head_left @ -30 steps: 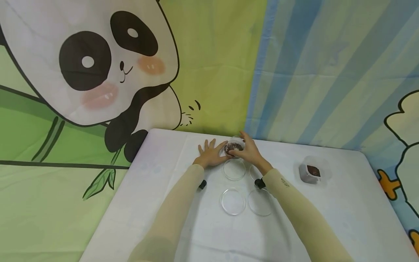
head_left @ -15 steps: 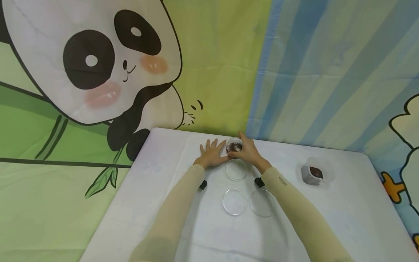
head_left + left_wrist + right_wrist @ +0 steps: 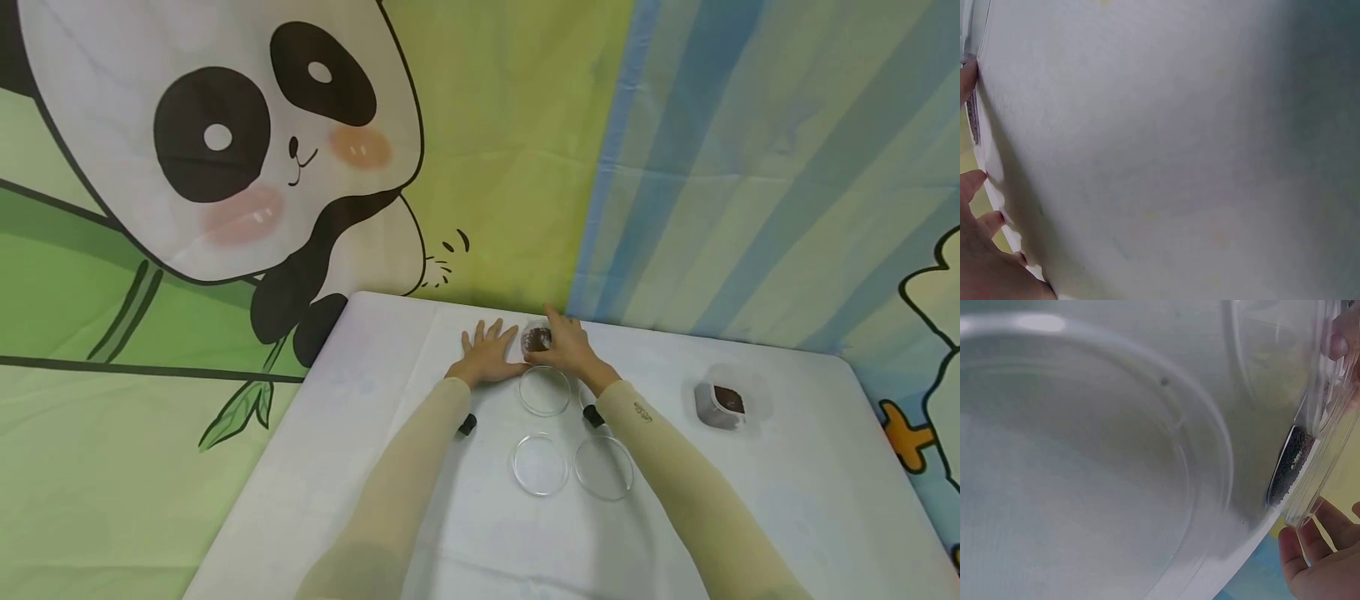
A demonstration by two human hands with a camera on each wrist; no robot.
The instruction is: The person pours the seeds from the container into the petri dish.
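Pale yellow sleeves (image 3: 417,467) lead to two bare hands, one on each side of a filled dish (image 3: 526,342), a clear round container of dark brown, grainy stuff; every place below is told from this dish. The left hand (image 3: 483,358) lies to its left, palm down, fingers fanned wide and holding nothing, its thumb pointing to the dish's near side. Whether that thumb touches the dish cannot be told. The right hand (image 3: 573,350) is the nearer one, close against the dish's right side, thumb on the person's side and fingers round the far side. In the right wrist view it grips a clear cover (image 3: 1322,472) at the dish; whether this sits fully down on the rim cannot be made out. Being round, the dish has no long axis; the right hand's grip spans it from near to far.

On the person's side of the dish, a clear disc (image 3: 544,391) lies just beside it. Another clear disc is mostly hidden by the right wrist, and two more lie farther toward the person, side by side. Well to the dish's right, a pale tub (image 3: 708,408) holds brown material. Under everything is a white worktop (image 3: 540,542); beyond the dish hangs a panda-printed cloth (image 3: 517,167).
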